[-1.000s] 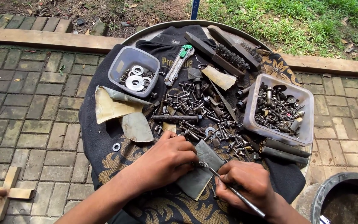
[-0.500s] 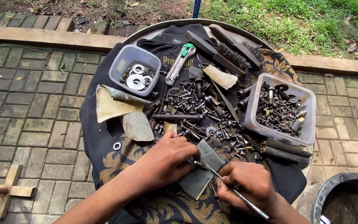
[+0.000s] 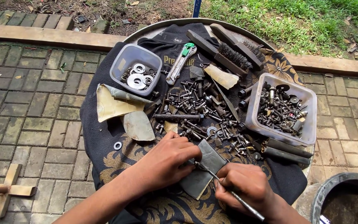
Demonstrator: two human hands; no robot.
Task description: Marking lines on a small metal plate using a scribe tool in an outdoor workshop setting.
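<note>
1. One round tray (image 3: pixel 154 28) under everything, draped in a dark patterned cloth (image 3: pixel 100 124), likely to keep small parts from rolling off; all places below given from the heap of bolts at its middle.
2. Heap of dark bolts and nuts (image 3: pixel 199 105), loose and spread wide, apparently for picking through.
3. Right of the heap, clear rectangular tub (image 3: pixel 311 103) filled with more screws and nuts, apparently a bin for sorted pieces.
4. Upper left of the heap, smaller clear tub (image 3: pixel 121 66) holding flat washers (image 3: pixel 136 81), kept apart from the threaded parts.
5. Above the heap, wire brush (image 3: pixel 237 56) beside dark wooden bars, and a utility knife with a green slider (image 3: pixel 181 62) just left of them.
6. Left of the heap, crumpled tan sheets of sandpaper (image 3: pixel 110 105), laid aside within reach; a lone washer (image 3: pixel 117 145) lower left on the cloth.
7. Just below the heap, left hand (image 3: pixel 166 161) curled shut, fingertips pinching the grey sandpaper piece (image 3: pixel 201 174) around the tip of the rod, seemingly to rub it.
8. Lower right of the heap, right hand (image 3: pixel 247 188) closed around the thin metal rod (image 3: pixel 245 204), held slanted like a pen so the far end meets the grey sandpaper piece.
9. Far lower left of the heap, off the tray, wooden cross-shaped piece (image 3: pixel 7 191) on the paving.
</note>
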